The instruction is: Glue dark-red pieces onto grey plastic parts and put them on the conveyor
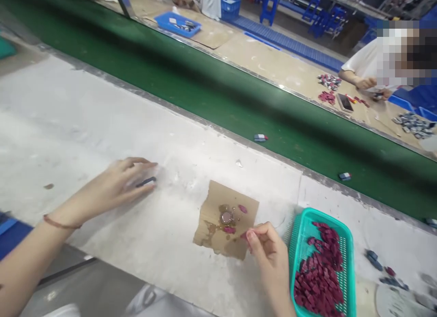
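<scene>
Your left hand (pixel 128 182) is over the table (pixel 164 244), thumb and fingers spread with a dark piece (pixel 146 182) between; can't tell if gripped. Your right thumb and index pinch a red piece (pixel 243 236) at the card's (pixel 213 201) right edge. Green basket (pixel 351 262) of red bits (pixel 317 280) just beside your right hand (pixel 269 258).

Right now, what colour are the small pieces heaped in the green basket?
Dark maroon; the small pieces show best in the head view.
</scene>
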{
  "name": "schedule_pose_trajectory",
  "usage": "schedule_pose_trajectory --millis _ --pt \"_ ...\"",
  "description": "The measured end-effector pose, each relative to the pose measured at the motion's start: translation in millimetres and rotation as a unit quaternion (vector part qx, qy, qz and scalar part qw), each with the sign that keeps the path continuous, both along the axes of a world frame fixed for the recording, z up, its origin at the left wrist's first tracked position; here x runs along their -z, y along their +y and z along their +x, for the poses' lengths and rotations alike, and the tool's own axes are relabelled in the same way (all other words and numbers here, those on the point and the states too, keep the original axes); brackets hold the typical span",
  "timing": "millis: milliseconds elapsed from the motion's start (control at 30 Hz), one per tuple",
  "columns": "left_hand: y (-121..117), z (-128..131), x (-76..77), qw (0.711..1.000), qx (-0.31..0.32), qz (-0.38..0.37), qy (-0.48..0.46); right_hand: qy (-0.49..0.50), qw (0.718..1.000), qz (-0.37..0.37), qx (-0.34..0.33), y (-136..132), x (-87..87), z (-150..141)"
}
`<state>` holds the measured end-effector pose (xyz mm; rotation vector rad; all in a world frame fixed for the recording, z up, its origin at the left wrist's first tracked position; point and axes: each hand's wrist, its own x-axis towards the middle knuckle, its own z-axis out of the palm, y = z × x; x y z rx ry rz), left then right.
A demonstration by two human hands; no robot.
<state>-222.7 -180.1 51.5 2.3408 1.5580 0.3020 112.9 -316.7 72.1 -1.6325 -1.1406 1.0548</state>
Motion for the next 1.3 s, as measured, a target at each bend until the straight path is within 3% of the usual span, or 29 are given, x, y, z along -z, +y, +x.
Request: schedule_pose_trajectory --millis 167,300,367,433,500,533,600,733,833,1000,1100,1200,1300 --pt "-17.8 5.4 12.6 0.998 -0.036 -0.031 -0.038 -0.151 0.984 0.048 -0.084 21.0 16.0 -14.8" --pt "-26.4 26.2 7.7 0.971 -0.14 -0.076 -0.176 -0.218 0.964 0.099 -0.113 24.9 28.4 -14.3" --pt "-32.3 38.7 4.2 0.915 -0.219 -0.171 -0.294 -0.228 0.958 0.117 -0.131 26.1 32.2 -16.0" --pt "-38.9 52.4 2.0 0.822 -0.267 -0.297 -0.407 -0.244 0.948 0.133 -0.153 28.2 34.9 -19.2" --pt "-45.3 66.9 0.9 0.735 -0.268 -0.401 -0.476 -0.276 0.933 0.151 -0.175 30.8 36.4 -22.5" --pt "-48.5 74.1 0.6 0.709 -0.257 -0.434 -0.492 -0.295 0.924 0.158 -0.184 31.9 36.7 -23.7" --pt "-54.6 87.3 0.0 0.688 -0.229 -0.471 -0.503 -0.332 0.909 0.163 -0.194 33.1 36.6 -25.1" --pt "-67.0 105.9 0.5 0.673 -0.176 -0.504 -0.511 -0.36 0.893 0.154 -0.221 33.0 36.0 -26.0" --pt "-76.0 113.1 2.8 0.677 -0.156 -0.514 -0.502 -0.383 0.881 0.165 -0.222 32.6 37.1 -26.5" --pt "-88.1 120.3 8.0 0.735 -0.118 -0.44 -0.502 -0.38 0.886 0.139 -0.225 32.5 37.9 -27.3" --pt "-93.5 122.3 15.1 0.787 -0.076 -0.375 -0.484 -0.309 0.918 0.117 -0.217 31.7 36.7 -25.8" --pt "-98.1 122.6 24.9 0.839 -0.061 -0.298 -0.451 -0.202 0.966 0.068 -0.146 30.7 35.3 -21.2" --pt "-101.7 122.4 32.3 0.869 -0.048 -0.242 -0.428 -0.142 0.986 0.036 -0.082 30.6 34.6 -17.6"
